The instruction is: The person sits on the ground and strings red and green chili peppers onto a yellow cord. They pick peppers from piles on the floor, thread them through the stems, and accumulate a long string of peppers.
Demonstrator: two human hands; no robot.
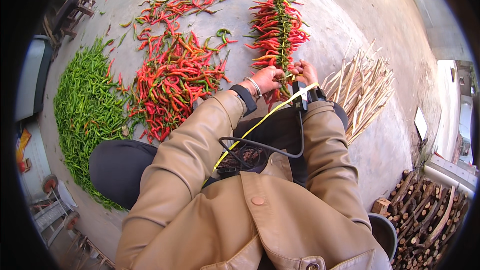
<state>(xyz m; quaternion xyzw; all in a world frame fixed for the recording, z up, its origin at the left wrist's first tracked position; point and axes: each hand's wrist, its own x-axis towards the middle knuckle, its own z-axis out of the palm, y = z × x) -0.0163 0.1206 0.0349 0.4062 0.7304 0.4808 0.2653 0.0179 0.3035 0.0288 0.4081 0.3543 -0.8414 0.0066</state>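
A long bundle of red chili peppers (277, 30), their stems bound along a yellow strand, lies on the concrete floor ahead of me. At its near end my left hand (268, 79) pinches pepper stems between thumb and fingers. Close beside it on the right, my right hand (305, 72) has its fingers curled on the yellow strand (262, 119), which runs back over my wrist and down to my lap. Some red peppers hang below my left hand. A heap of loose red peppers (176, 82) lies to the left of the bundle.
Green chili peppers (90, 120) form a large pile at the far left. Dry stalks (362, 86) lie to the right of my hands. A black cable (262, 143) loops between my forearms. Stacked firewood (423, 217) and a grey bucket (390, 228) stand at the lower right.
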